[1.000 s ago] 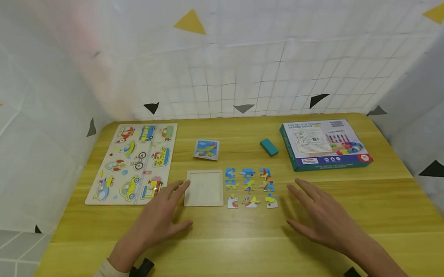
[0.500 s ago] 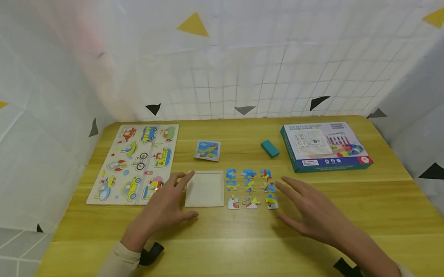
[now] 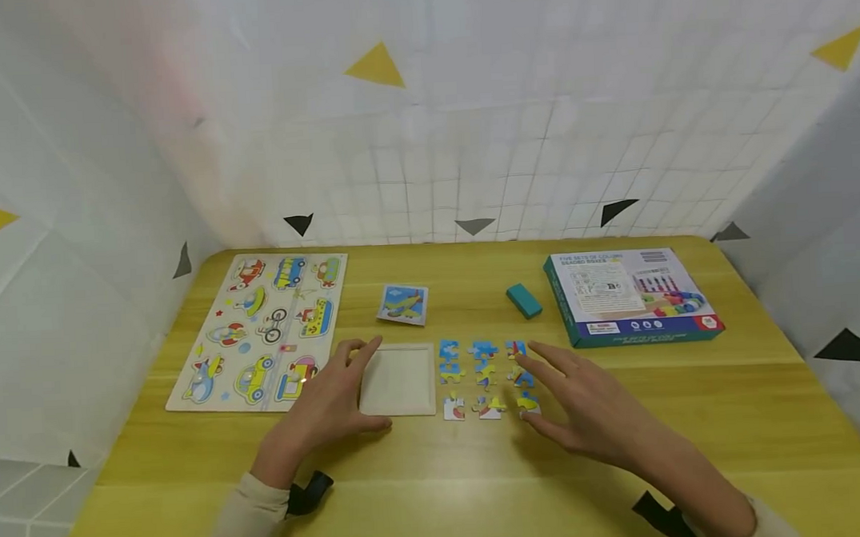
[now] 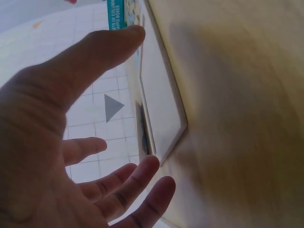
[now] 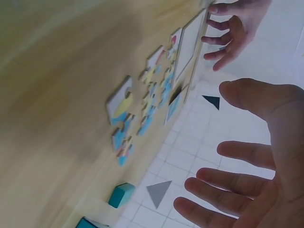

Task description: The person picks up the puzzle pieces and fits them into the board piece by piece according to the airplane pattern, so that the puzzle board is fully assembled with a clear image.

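My left hand point(image 3: 335, 397) is beside the left edge of a small square wooden puzzle tray point(image 3: 399, 380), thumb and fingers spread apart. In the left wrist view that hand point(image 4: 38, 128) has its fingertips close to the tray; whether they touch it, I cannot tell. Several jigsaw pieces point(image 3: 486, 372) lie loose in rows right of the tray, printed blue, yellow, red and white. Over the rightmost pieces hovers my right hand point(image 3: 587, 402), its fingers spread and partly covering them. The right wrist view has this hand point(image 5: 285, 180) holding nothing, above the table.
A picture card point(image 3: 403, 304) with a yellow plane lies behind the tray. Further right are a teal block point(image 3: 524, 301) and a flat boxed toy point(image 3: 633, 298). A wooden board of vehicle shapes point(image 3: 222, 382) lies at the left. A white curtain point(image 3: 498, 169) rises behind the table.
My right hand has moved left, from beside the jigsaw pieces to over the rightmost ones. The left hand has shifted slightly right, closer round the tray's left edge. The head view has tilted slightly.
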A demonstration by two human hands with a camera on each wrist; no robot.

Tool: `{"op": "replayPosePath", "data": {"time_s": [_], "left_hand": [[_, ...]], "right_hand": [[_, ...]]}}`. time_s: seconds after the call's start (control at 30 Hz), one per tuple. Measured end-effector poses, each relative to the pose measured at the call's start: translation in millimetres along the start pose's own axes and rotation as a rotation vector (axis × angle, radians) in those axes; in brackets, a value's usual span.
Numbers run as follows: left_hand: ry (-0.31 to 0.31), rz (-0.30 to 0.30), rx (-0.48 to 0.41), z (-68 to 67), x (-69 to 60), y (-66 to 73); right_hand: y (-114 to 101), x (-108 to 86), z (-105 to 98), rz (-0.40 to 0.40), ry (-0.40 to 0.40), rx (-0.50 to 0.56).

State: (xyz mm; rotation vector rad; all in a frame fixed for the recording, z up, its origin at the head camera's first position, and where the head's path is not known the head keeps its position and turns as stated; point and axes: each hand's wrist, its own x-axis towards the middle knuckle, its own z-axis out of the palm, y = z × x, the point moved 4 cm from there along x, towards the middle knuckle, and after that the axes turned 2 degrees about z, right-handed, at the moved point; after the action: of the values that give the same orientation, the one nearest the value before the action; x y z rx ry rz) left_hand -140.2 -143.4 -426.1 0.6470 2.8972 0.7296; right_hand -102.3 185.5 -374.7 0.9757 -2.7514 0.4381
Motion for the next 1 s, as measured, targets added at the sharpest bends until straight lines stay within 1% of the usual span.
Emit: {"op": "replayPosePath", "data": {"time_s": [0.13, 0.27, 0.37, 0.47, 0.57, 0.7, 0.8, 1.0], "left_hand": [[-0.015, -0.028, 0.015, 6.9, -0.4, -0.6], [-0.020, -0.026, 0.026, 9.9, 2.1, -1.9], [-0.015, -0.015, 0.022, 10.0, 5.5, -2.9], [-0.016, -0.021, 0.026, 8.4, 6.4, -5.3], [-0.017, -0.029, 0.029, 5.8, 5.5, -8.3], [-0.029, -0.024, 0.022, 4.5, 5.3, -11.5], [-0.047, -0.018, 0.015, 4.9, 10.1, -11.3], [-0.090, -0.013, 0.037, 3.9, 26.6, -5.9]], "right_hand": [[-6, 4.2, 2, 0.001, -0.021, 0.004], [-10, 11.8, 3, -0.013, -0.019, -0.001], [-10, 18.6, 3, -0.015, -0.010, -0.020], [-8, 25.8, 4, -0.024, -0.013, -0.024], [-8, 33.0, 7, -0.037, -0.025, -0.009], [-7, 42.9, 10, -0.036, -0.056, 0.007], [-5, 48.9, 12, -0.027, -0.078, 0.006], [0, 57.1, 17, -0.005, -0.097, 0.013]]}}
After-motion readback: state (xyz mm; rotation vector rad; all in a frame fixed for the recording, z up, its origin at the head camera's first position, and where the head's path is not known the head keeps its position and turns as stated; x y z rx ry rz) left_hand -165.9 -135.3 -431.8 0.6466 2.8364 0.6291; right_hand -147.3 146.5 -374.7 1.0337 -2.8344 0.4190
